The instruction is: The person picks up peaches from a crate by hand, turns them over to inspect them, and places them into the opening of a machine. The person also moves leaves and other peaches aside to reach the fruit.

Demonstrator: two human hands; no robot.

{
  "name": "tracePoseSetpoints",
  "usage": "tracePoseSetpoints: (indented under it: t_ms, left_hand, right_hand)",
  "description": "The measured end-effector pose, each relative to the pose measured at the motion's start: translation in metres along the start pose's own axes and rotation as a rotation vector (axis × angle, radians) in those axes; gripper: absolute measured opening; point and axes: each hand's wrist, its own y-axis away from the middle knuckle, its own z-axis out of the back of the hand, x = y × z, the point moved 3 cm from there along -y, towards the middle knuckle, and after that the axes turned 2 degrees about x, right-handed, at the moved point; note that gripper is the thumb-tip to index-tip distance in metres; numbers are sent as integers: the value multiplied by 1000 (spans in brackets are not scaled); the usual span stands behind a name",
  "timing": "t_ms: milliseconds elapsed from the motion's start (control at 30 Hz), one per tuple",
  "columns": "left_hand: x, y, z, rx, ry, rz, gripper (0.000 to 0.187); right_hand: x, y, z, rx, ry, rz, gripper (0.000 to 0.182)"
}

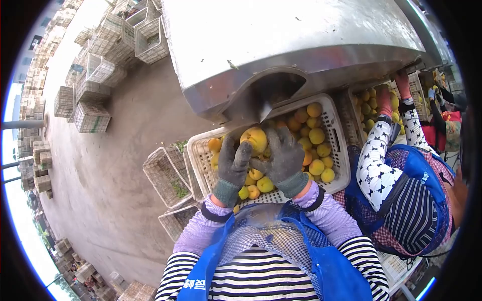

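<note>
Both my hands wear dark grey gloves and are over a white plastic crate of yellow-orange peaches. Between them, close to a metal blade under the machine's edge, is one peach. My left hand has its fingers against this peach's left side. From the right, my right hand reaches beside the same peach, its fingers partly bent; whether they grip it is hard to make out. More peaches lie below and to the right of my hands.
A large metal machine overhangs the crate. Crates with leaves stand on the floor at left, stacked crates farther off. At right, a co-worker reaches into another peach crate. Another person is beyond.
</note>
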Motion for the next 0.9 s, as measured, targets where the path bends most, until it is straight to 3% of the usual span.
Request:
tracePoseSetpoints:
  t_ms: [133,233,300,400,433,533,567,667,700,800,900]
  left_hand:
    - [23,-6,6,-133,101,45,50]
    - [70,-3,30,-203,93,142,49]
    - [106,5,46,-258,49,224,46]
    - [138,4,49,-310,-282,182,38]
    - [150,3,46,-266,-326,219,43]
    - [214,-7,40,53,-936,415,54]
    - [253,-8,36,181,-1107,518,66]
    - [286,-5,15,404,-1210,353,70]
    - [296,0,9,412,-1500,123,74]
    - [300,-13,6,516,-1406,328,74]
    - [285,-21,7,628,-1272,455,74]
  right_hand:
    - [-14,-36,-11,35,140,-98,82]
    - [-33,-85,-32,186,103,-237,69]
    - [-33,-100,-42,-23,52,-72,58]
    - [-39,-106,-38,-261,73,126,44]
    - [-42,-103,-32,-325,99,179,40]
    - [-48,-79,-8,-290,-276,80,24]
    - [-61,-66,-12,-227,-230,15,21]
    - [-147,-2,-52,-2,24,-193,18]
    - [-177,22,-67,102,189,-275,19]
    - [-208,64,-68,437,360,-419,15]
    - [-216,88,-76,545,499,-153,13]
